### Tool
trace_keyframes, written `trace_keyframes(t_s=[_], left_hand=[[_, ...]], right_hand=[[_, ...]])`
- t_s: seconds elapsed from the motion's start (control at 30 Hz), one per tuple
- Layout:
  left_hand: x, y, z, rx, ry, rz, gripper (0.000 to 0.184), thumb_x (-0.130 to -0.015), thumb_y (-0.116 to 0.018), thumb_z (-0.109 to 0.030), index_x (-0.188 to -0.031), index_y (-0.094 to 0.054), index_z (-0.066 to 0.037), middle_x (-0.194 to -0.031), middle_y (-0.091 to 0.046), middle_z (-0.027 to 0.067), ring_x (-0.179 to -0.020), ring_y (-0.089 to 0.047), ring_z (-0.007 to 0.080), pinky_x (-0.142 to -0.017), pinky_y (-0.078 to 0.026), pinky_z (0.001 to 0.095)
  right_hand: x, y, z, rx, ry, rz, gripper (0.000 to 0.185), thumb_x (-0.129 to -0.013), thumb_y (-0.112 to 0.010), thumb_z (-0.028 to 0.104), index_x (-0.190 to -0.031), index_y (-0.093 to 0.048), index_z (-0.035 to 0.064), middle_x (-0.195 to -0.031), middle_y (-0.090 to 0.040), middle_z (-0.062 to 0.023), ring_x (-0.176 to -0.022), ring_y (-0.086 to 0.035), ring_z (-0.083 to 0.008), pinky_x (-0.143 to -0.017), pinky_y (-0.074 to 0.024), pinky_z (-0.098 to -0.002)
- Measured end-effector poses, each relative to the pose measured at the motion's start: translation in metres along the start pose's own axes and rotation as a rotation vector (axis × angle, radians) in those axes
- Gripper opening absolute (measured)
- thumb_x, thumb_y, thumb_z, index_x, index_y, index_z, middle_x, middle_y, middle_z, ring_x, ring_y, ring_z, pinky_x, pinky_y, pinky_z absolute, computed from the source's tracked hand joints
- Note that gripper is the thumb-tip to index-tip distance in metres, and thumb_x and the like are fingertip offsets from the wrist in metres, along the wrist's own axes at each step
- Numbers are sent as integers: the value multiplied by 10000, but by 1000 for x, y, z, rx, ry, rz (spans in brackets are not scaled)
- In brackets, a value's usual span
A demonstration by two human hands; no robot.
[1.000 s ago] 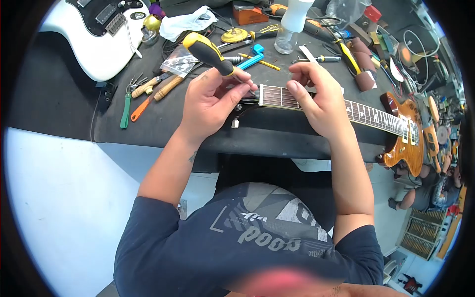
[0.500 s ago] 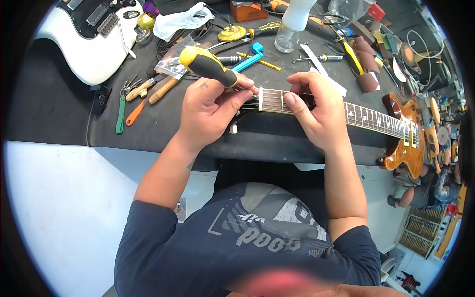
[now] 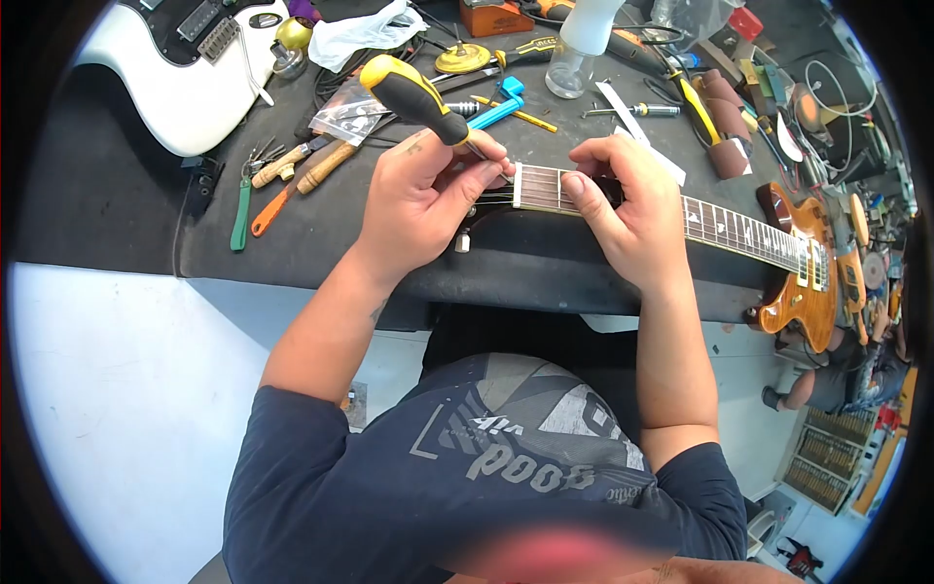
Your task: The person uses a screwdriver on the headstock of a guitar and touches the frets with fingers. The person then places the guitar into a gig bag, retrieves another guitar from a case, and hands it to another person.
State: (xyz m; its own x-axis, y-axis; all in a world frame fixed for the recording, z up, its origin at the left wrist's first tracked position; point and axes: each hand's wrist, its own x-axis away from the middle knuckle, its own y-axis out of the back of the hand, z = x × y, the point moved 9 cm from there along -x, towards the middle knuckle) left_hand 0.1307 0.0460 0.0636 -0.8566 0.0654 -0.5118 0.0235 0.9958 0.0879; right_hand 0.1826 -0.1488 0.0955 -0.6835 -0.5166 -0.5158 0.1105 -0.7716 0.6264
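An amber electric guitar (image 3: 800,304) lies across the bench with its fretted neck (image 3: 736,230) reaching left. Beside the nut end, my left hand (image 3: 421,198) pinches the shaft of a yellow and black screwdriver (image 3: 413,97); its handle leans up to the left and its tip is hidden near the nut. My right hand (image 3: 630,207) is curled around the neck, thumb over the first frets and fingers at the far edge. A tuning peg (image 3: 463,240) shows under the headstock, which my left hand mostly covers.
A white guitar body (image 3: 185,102) lies at the upper left. Wooden-handled tools (image 3: 326,166), an orange tool (image 3: 276,208), a plastic bag (image 3: 362,37), a blue tool (image 3: 498,111) and a clear bottle (image 3: 570,70) lie beyond my hands. Another person (image 3: 842,380) is at the far right.
The screwdriver handle has tilted and shifted slightly, with my left hand still on its shaft. My right hand has stayed on the neck, its fingers a little more curled.
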Motion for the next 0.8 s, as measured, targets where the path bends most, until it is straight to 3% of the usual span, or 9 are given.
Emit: trace_keyframes(t_s=[0.2,0.33,0.5,0.7,0.8], left_hand=[[5,9,-1,103,40,-109,146,-1098,-582,-10,-1232,-627,26,-1114,-733,139,-1077,-754,242,-963,-650,398],[9,43,-2,259,-5,-388,162,-1110,-578,-53,-1250,-623,15,-1105,-732,132,-1049,-757,243,-949,-652,413],[16,61,1,331,-39,-479,308,-1123,-564,-94,-1399,-591,39,-1124,-666,82,-995,-682,169,-896,-603,362],[19,75,-1,273,-41,-571,352,-1115,-554,-81,-1440,-585,51,-1106,-644,58,-939,-606,135,-832,-541,306],[21,87,1,288,-71,-599,352,-1106,-550,-67,-1433,-592,56,-1091,-643,57,-935,-606,133,-828,-538,307]], right_hand=[[0,-2,-2,-8,-48,7,285,-966,-799,268,-1081,-703,26,-903,-694,-96,-836,-685,-253,-747,-542,-375],[0,-1,-2,-28,-42,2,269,-964,-797,239,-1085,-702,19,-915,-700,-106,-856,-691,-256,-778,-547,-379],[-2,-1,2,0,-41,19,254,-960,-796,216,-1076,-702,11,-917,-698,-108,-856,-689,-258,-790,-547,-378],[-3,-2,4,-6,-57,65,250,-912,-837,199,-1032,-705,24,-906,-676,-100,-846,-669,-273,-783,-536,-398],[-1,-5,27,230,120,90,257,-877,-857,192,-1013,-708,33,-948,-665,-102,-903,-659,-307,-816,-529,-415]])
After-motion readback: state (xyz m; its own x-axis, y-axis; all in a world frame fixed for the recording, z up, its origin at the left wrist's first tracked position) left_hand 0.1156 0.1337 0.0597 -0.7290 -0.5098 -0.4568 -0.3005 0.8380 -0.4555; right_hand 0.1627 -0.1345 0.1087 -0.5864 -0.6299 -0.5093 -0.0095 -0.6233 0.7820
